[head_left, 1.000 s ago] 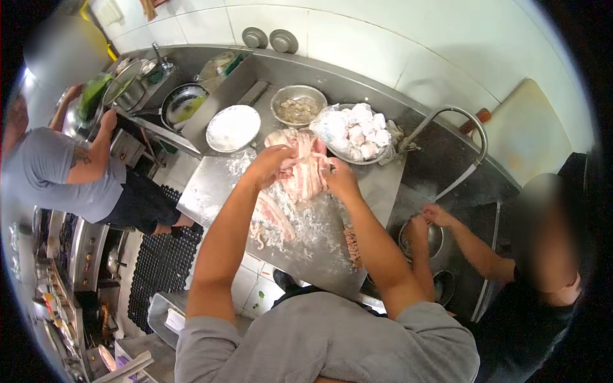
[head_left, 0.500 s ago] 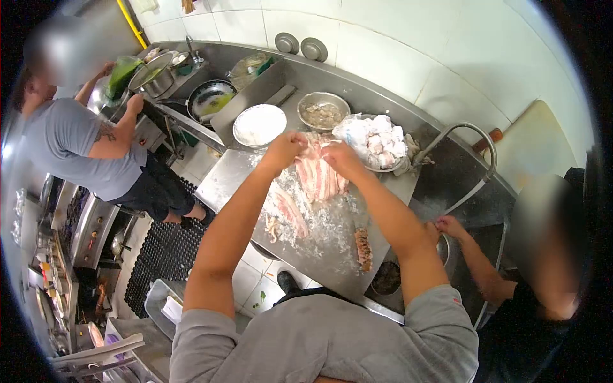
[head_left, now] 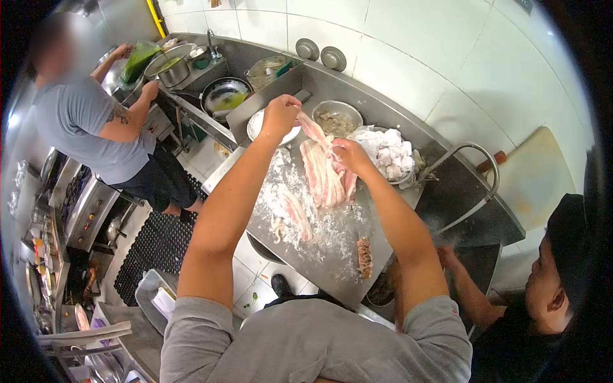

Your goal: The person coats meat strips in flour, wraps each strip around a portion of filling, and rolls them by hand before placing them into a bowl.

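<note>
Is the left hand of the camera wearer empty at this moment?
No, the left hand pinches one end of a meat strip.

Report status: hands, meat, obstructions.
Left hand gripping one end of raw pork belly strip, right hand pinching the other. Layered slices on steel counter. White bowl partly hidden behind left hand; nothing visibly blocking.

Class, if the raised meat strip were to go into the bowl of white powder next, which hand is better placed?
Probably the left hand: it pinches the meat strip and appears close to the bowl, while the right hand is farther away, at the meat stack.
</note>
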Demonstrator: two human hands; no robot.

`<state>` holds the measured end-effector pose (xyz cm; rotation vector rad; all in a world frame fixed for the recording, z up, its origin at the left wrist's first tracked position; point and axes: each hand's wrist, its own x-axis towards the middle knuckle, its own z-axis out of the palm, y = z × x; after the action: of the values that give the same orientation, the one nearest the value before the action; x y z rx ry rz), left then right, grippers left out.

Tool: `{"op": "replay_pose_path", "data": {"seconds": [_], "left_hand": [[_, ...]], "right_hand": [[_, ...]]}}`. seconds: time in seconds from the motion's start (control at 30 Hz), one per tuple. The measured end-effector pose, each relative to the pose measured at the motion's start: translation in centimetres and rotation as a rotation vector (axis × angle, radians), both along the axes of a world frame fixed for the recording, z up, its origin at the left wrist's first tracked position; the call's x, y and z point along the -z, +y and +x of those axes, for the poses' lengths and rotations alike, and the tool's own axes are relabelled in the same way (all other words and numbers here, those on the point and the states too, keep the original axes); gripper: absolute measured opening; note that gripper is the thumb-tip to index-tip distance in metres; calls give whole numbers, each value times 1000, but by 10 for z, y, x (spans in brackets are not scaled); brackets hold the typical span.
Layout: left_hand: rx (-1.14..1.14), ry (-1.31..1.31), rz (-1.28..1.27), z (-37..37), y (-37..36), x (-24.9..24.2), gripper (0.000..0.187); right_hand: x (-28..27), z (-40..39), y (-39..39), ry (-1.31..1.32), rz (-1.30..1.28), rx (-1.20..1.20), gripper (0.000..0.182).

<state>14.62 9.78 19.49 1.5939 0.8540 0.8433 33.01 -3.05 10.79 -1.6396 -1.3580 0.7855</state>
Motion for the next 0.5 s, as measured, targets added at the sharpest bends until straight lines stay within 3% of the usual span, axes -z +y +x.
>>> {"op": "replay_pose_path", "data": {"seconds": [0.07, 0.17, 0.23, 0.27, 0.37, 0.4, 0.5], "left_hand": [[-39, -87, -60, -6, 11, 8, 18], [-71, -257, -227, -17, 17, 17, 18], [-64, -372, -347, -23, 18, 25, 13], [-33, -308, -412, -28, 17, 30, 23], [118, 114, 180, -32, 23, 70, 38], [-5, 241, 389, -32, 10, 79, 45], [510, -139, -266, -40, -47, 42, 36]], "right_hand": [[-29, -5, -4, 206, -39, 15, 20], [-45, 11, 8, 423, 9, -95, 29], [-74, 4, 5, 429, -87, -127, 27], [-81, 3, 5, 418, -131, -136, 26], [-77, -1, 14, 323, -234, -183, 25], [-68, -1, 18, 268, -253, -253, 25], [-66, -12, 20, 72, -329, -408, 27]]}}
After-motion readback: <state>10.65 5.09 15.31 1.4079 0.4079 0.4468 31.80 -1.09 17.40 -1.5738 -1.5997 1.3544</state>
